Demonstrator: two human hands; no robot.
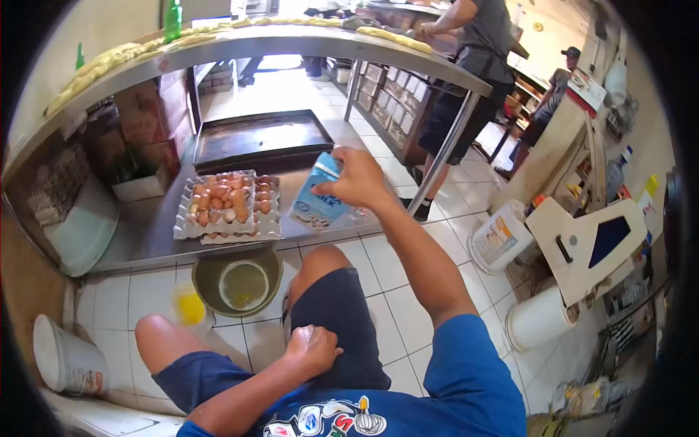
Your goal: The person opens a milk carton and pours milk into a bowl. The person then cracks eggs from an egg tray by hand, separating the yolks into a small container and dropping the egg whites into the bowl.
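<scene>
My right hand (355, 178) grips the top of a blue milk carton (320, 200), holding it in the air beside the low metal shelf. Egg trays (186, 231) stacked on that shelf carry many brown eggs (218, 197), left of the carton. On my thigh rests my left hand (313, 351), its fingers curled closed, with a shiny wet-looking patch on it; nothing shows in its grasp. A greenish bucket (273, 280) stands on the floor in front of my knees, with some liquid inside. Close to it is a clear container of yellow liquid (191, 306).
A dark baking tray (313, 135) lies behind the eggs. Overhead runs a metal counter (291, 45) holding strips of dough (124, 57). White buckets (502, 234) stand on both sides. Two people (484, 65) are beyond the counter at right.
</scene>
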